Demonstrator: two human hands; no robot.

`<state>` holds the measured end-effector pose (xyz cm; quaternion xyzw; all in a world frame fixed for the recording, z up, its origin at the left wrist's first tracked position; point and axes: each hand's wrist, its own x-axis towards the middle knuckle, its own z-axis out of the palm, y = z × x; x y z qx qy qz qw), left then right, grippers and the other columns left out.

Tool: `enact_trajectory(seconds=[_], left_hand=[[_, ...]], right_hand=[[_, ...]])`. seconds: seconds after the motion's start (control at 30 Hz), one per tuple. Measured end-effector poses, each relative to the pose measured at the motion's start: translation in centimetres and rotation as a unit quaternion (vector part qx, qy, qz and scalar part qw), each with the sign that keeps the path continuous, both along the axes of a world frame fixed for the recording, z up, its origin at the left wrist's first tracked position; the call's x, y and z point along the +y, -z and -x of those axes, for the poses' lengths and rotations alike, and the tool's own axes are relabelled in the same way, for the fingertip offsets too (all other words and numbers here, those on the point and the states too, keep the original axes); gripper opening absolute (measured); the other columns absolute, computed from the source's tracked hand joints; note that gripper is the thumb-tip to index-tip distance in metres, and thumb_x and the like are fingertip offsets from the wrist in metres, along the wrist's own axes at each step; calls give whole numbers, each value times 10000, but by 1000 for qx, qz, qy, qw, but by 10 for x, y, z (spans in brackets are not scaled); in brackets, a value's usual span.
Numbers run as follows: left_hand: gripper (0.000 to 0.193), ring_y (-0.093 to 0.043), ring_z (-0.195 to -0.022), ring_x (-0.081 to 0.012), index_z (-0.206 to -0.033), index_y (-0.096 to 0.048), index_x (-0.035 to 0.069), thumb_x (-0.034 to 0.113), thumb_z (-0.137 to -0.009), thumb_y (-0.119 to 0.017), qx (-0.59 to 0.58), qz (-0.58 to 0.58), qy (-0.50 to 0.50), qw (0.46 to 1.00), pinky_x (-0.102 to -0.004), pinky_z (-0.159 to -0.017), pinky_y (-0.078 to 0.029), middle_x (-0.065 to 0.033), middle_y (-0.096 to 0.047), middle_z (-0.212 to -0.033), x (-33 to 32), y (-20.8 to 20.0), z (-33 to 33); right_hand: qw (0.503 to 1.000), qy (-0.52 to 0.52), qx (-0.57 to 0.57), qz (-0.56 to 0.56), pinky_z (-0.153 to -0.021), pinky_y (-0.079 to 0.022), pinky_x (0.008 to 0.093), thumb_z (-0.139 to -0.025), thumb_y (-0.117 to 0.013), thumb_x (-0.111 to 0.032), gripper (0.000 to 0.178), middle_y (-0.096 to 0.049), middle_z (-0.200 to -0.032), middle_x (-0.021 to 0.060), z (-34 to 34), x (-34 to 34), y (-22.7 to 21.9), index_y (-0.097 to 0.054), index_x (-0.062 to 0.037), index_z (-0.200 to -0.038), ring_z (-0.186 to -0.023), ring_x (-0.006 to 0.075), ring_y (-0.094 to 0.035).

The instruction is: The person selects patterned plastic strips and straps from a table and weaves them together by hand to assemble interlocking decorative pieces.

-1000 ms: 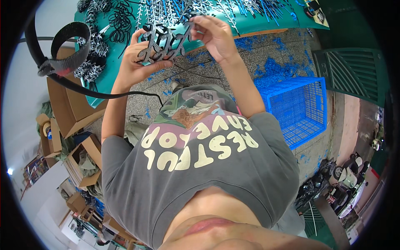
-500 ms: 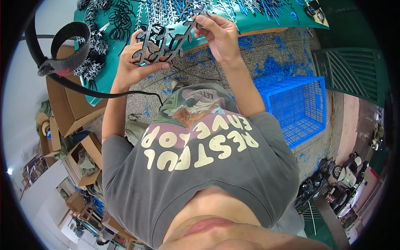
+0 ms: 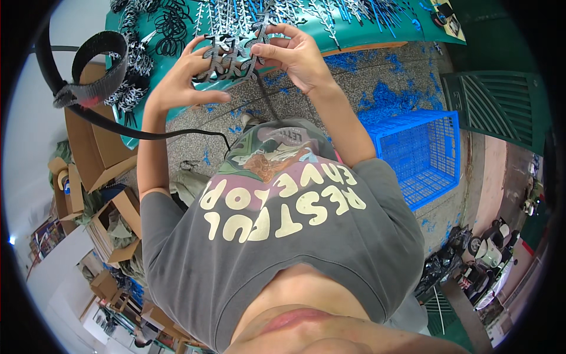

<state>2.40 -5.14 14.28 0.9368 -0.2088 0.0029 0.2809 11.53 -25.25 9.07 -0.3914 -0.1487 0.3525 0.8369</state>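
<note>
Green table [image 3: 365, 39] lies ahead, lettered shirt [image 3: 283, 236] below, left hand [image 3: 178, 82] wide, right hand [image 3: 305, 62] pinching leafy trim [image 3: 216, 59].

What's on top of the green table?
Mostly leafy silver strips, thin blue strips, black coils and leafy bundles. The left hand, right hand and held leafy trim hide whatever's behind.

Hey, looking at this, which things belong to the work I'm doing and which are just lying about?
Likely part of the job:
leafy strip, at your left hand and pinched by your right hand
similar strips on the green table

Probably just lying about:
blue crate
blue scraps
cardboard box
black plastic bags
</note>
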Motion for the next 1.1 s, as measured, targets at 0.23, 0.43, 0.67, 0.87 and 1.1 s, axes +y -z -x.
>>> enact_trajectory(seconds=[0.23, 0.43, 0.67, 0.87, 1.1], left_hand=[[329, -507, -994, -182, -902, -679, 86, 318, -675, -738, 177, 213, -206, 939, -378, -936, -321, -76, -631, -956, -10, 24, -16], [190, -548, -817, -135, -786, -701, 74, 234, -690, -737, 111, 274, -259, 919, -324, -907, -321, -24, -665, -804, -21, 51, -19], [156, -578, -735, -68, -877, -668, 18, 91, -741, -693, 36, 257, -216, 941, -212, -681, -444, -29, -659, -804, -24, 45, -16], [207, -532, -877, -155, -830, -701, 73, 170, -657, -759, 95, 286, -236, 924, -334, -886, -339, -26, -665, -869, -23, 45, -9], [170, -568, -841, -134, -790, -705, 110, 190, -651, -762, -16, 172, -136, 976, -424, -1005, -197, 12, -674, -818, -25, 43, -5]], right_hand=[[975, 124, -166, 81, -680, -516, 232, -728, -691, -19, 301, -643, -830, 123, 10, 17, 12, -531, 21, -980, -768, 153, -634], [824, 322, -422, 196, -553, -450, 260, -665, -759, -189, 313, -566, -706, 66, 9, 19, 32, -619, -38, -900, -632, 172, -572], [779, 337, -457, 268, -563, -415, 303, -694, -702, -430, 515, -471, -725, 43, 12, 14, 37, -605, -29, -1003, -647, 166, -494], [991, 79, -84, 65, -552, -382, 207, -744, -601, -552, 574, -484, -650, -8, -8, 9, 30, -632, -25, -970, -635, 74, -477], [972, 26, -103, 207, -526, -375, 225, -764, -638, -419, 396, -494, -612, -30, -40, 7, 23, -651, -28, -823, -597, 66, -467]])
